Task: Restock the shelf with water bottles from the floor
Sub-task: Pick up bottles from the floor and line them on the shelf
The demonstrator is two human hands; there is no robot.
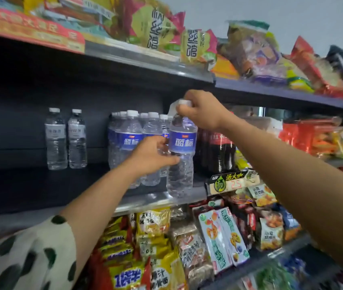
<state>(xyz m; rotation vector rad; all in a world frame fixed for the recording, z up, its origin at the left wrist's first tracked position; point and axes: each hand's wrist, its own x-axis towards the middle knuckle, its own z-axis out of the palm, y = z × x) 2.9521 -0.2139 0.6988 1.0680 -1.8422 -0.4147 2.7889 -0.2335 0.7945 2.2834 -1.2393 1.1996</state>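
Blue-labelled clear plastic water bottle (181, 155), gripped by left hand (151, 155) and capped by right hand (203, 110), reaches the dark shelf's front edge (149, 200) beside stocked bottles (137, 141); much shelf remains bare.

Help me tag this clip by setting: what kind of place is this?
Most likely a small shop or convenience store. Tiered shelves carry packaged snacks, a printed price tag sits on a shelf edge, and blue-label water bottles stand in rows beside cola bottles.

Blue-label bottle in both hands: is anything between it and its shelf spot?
Nothing visible. The blue-label bottle, held by the right hand at the cap and the left hand at the body, already stands at the shelf front edge.
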